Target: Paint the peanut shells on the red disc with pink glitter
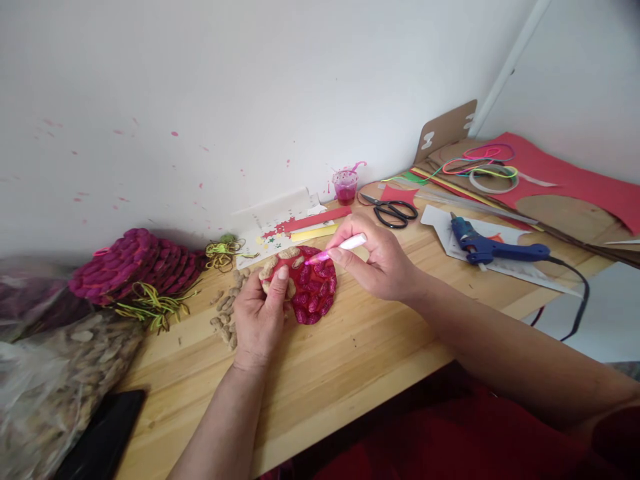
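My left hand (261, 313) grips the left edge of a round red disc (313, 285), its thumb on the upper face. Peanuts in their shells cover the disc; those on the right are coloured magenta, while those near my thumb are plain tan. In my right hand (377, 257) is a white-handled paintbrush (353, 243), pinched between thumb and fingers. Its pink tip touches the disc near the top, beside the peanuts. Loose unshelled peanuts (227, 313) lie on the table just left of my left hand.
Stacked magenta discs (137, 267) and a bag of peanuts (65, 387) stand left, near a dark phone-like slab (107, 433). Behind the hands are a plastic cup of pink liquid (346, 187) and black-handled scissors (393, 212). A blue glue gun (493, 248) with its cord lies right.
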Tool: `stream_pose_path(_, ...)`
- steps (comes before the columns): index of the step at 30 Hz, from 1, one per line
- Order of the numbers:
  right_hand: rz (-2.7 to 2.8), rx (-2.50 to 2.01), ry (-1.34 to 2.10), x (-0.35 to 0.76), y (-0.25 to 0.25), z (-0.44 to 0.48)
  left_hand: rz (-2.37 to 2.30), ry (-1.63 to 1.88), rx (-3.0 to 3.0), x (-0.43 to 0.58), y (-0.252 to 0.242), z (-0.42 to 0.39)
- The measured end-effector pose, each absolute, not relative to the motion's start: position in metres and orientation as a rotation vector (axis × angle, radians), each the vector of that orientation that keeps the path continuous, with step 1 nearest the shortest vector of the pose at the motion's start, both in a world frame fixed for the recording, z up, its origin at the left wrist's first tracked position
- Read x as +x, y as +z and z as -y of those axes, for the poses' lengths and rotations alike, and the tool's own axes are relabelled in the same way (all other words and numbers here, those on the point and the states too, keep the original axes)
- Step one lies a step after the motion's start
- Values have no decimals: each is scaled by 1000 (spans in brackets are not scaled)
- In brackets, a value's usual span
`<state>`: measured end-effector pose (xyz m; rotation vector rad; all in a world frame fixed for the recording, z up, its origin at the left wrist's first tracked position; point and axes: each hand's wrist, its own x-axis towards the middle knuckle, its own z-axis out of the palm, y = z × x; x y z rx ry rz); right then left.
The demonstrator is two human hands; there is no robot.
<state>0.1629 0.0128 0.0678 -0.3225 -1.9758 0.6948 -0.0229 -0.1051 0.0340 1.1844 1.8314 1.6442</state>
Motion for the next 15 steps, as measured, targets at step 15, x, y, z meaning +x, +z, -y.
stream_pose_path(15, 2071, -271, 539, 168, 69, -21, -1722, 1593, 1157, -35, 27, 104)
